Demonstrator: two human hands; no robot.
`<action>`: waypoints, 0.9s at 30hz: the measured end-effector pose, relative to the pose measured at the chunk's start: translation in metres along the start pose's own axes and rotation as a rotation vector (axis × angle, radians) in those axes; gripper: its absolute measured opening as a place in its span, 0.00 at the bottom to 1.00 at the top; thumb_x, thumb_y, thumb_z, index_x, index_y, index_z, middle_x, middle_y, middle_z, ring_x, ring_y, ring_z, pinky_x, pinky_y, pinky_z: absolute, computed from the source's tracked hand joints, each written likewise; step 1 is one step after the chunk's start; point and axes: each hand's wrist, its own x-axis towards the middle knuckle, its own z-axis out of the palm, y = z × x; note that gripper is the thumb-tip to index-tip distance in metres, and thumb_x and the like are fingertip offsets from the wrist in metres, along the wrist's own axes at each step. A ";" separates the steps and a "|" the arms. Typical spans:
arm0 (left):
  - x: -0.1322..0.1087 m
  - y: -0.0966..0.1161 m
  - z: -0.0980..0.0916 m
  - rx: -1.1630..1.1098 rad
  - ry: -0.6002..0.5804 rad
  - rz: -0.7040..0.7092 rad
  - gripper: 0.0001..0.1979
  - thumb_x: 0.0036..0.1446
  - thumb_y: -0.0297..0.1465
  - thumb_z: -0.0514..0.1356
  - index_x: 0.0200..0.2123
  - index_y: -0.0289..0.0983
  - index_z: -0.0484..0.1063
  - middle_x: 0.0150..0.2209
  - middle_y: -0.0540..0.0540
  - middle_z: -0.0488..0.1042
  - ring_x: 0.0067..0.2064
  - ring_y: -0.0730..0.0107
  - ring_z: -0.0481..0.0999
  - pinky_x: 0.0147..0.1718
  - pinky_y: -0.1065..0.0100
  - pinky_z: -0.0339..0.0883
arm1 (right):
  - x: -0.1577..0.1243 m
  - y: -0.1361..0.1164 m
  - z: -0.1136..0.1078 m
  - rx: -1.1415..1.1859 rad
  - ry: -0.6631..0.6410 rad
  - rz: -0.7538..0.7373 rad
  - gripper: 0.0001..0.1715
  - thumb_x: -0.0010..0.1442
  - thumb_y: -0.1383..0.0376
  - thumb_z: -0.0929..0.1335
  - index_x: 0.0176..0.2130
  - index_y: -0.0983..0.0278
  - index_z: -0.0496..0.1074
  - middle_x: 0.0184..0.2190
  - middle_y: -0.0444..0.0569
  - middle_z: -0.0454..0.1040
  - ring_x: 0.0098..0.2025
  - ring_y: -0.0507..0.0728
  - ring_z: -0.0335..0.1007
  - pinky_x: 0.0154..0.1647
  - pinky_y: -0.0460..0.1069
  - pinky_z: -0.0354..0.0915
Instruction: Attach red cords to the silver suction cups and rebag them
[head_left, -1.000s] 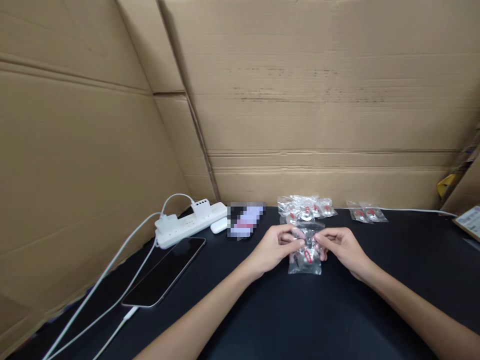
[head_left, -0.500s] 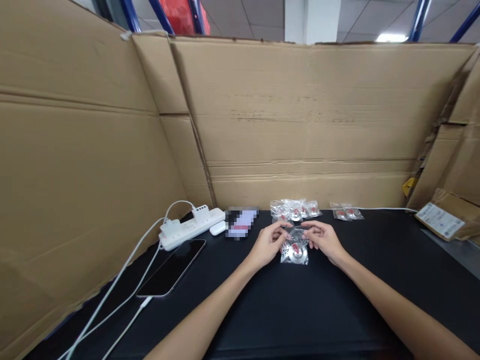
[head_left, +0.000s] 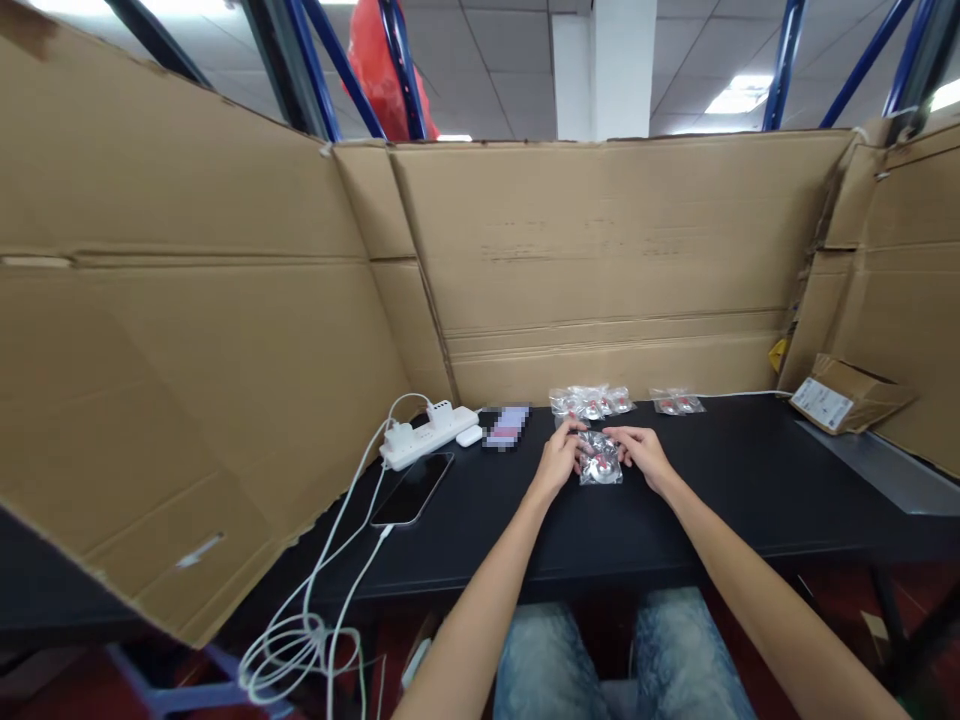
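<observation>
Clear bag [head_left: 592, 440], w/ silvery disc [head_left: 602, 472] and red marking inside, at centre of the dark tabletop [head_left: 615, 535], btw the two hands; disc end lies toward the wearer. L hand [head_left: 559, 460]: fingers bent inward at the bag's L edge, not spread. R hand [head_left: 642, 450]: fingers reach to the upper R edge, loosely curved. Whether either pinches the film cannot be told at this scale.

Good handling (judgement): work both upper corners evenly, w/ light, matched tension, so the film stays flat and the disc stays at the near end; thin plastic prob. creases or slips if one side pulls harder. Keep fingertips clear of the disc.

Just beyond the hands: heap of similar bags [head_left: 592, 403]; to its R, a bagged pair [head_left: 676, 403], apart from the heap. Elbow room looks ample; avoid nudging the heap. Farther out, L: dark phone [head_left: 412, 490], white power strip [head_left: 429, 437]; R: small carton [head_left: 862, 395] w/ white label. Behind: cardboard wall [head_left: 615, 240].
</observation>
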 end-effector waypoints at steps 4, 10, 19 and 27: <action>0.003 -0.004 0.009 0.045 0.051 -0.075 0.15 0.65 0.38 0.56 0.49 0.35 0.70 0.44 0.43 0.75 0.39 0.64 0.77 0.37 0.61 0.74 | 0.001 0.002 0.000 -0.007 -0.019 -0.003 0.26 0.51 0.53 0.73 0.43 0.70 0.79 0.18 0.44 0.70 0.17 0.48 0.60 0.15 0.42 0.53; 0.002 -0.005 0.008 0.069 0.019 -0.073 0.17 0.64 0.35 0.59 0.53 0.35 0.68 0.52 0.41 0.71 0.48 0.59 0.74 0.45 0.54 0.72 | 0.005 0.008 0.000 -0.025 0.024 0.007 0.31 0.56 0.45 0.69 0.45 0.69 0.74 0.24 0.45 0.72 0.15 0.46 0.59 0.12 0.42 0.49; -0.001 -0.003 0.006 0.029 -0.059 -0.029 0.17 0.64 0.35 0.59 0.53 0.35 0.68 0.52 0.41 0.71 0.47 0.60 0.75 0.44 0.54 0.72 | 0.001 0.016 -0.005 -0.126 -0.052 0.073 0.13 0.66 0.61 0.67 0.46 0.68 0.71 0.39 0.48 0.74 0.34 0.52 0.73 0.33 0.49 0.72; -0.007 -0.015 0.010 0.009 -0.021 -0.048 0.17 0.64 0.35 0.59 0.54 0.35 0.68 0.52 0.40 0.71 0.48 0.59 0.74 0.45 0.54 0.72 | -0.018 0.014 -0.011 -0.117 -0.011 0.039 0.15 0.65 0.62 0.68 0.49 0.67 0.70 0.39 0.48 0.74 0.32 0.52 0.73 0.31 0.48 0.71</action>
